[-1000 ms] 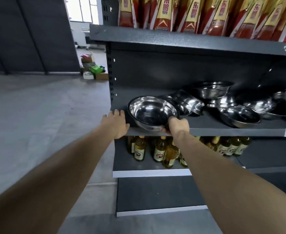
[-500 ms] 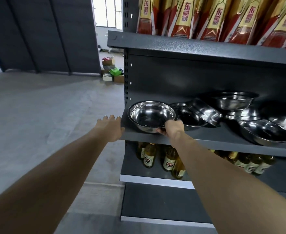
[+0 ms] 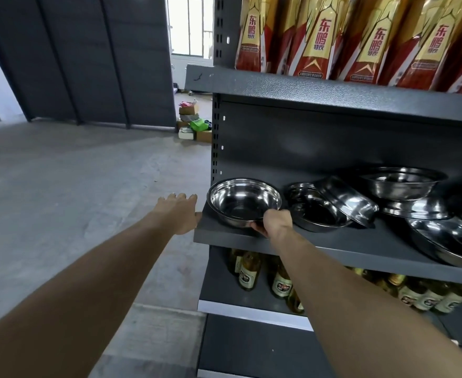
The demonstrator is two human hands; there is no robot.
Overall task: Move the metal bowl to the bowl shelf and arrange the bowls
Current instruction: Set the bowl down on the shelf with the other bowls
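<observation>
1. The round, shiny stainless-steel bowl sat upright on the dark grey metal bowl shelf, at the shelf's left end and close to its front edge.
2. The right hand gripped the bowl's near right rim, fingers curled under the side and knuckles over the lip.
3. The left hand was held flat with straight fingers just beside the shelf's left front corner; whether the thumb side touched the corner could not be told, and it held nothing.
4. Just to the right of the gripped bowl lay a second steel bowl, upright, with a third steel bowl tilted on its side and leaning against its right rim.
5. Farther right along the shelf, a deep steel bowl stood on top of an overturned steel bowl near the back panel.
6. At the shelf's right end a wide, shallow steel basin reached to the front edge.
7. On the shelf above stood a row of red-and-gold packages printed with Chinese characters.
8. On the shelf below stood glass bottles of amber liquid with labels.
9. Beyond the shelving's left side, a small heap of cardboard boxes sat on the grey concrete floor.
</observation>
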